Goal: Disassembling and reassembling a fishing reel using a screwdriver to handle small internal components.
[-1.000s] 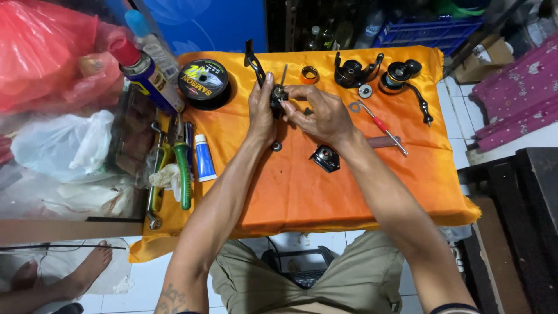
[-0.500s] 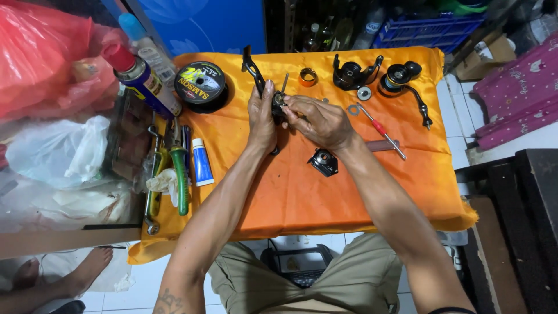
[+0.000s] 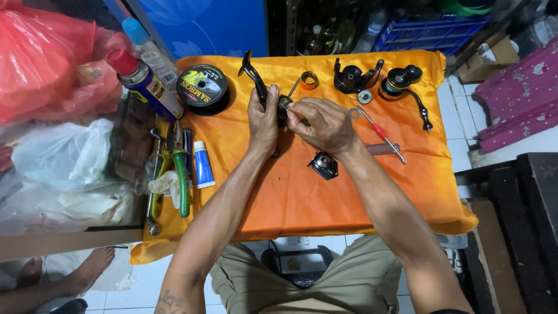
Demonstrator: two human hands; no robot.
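My left hand (image 3: 263, 119) grips a black fishing reel body (image 3: 256, 78) by its stem, above an orange cloth (image 3: 290, 192) on a small table. My right hand (image 3: 325, 123) pinches a small part against the side of the reel body, where a thin metal tool (image 3: 294, 87) sticks up. The exact part under my right fingers is hidden. A small black reel part (image 3: 324, 165) lies on the cloth just below my right wrist.
On the cloth lie a round black line spool (image 3: 203, 89), a brass ring (image 3: 308, 79), a black rotor (image 3: 353, 78), a spool with handle (image 3: 404, 84), a red-handled screwdriver (image 3: 381, 133), a blue tube (image 3: 203, 165), green pliers (image 3: 181, 174) and spray cans (image 3: 142, 81). A person's bare foot (image 3: 81, 273) rests at lower left.
Both hands stay together on the reel body, shifting slightly; my right fingers have moved a little on the part. Nothing on the cloth has moved.
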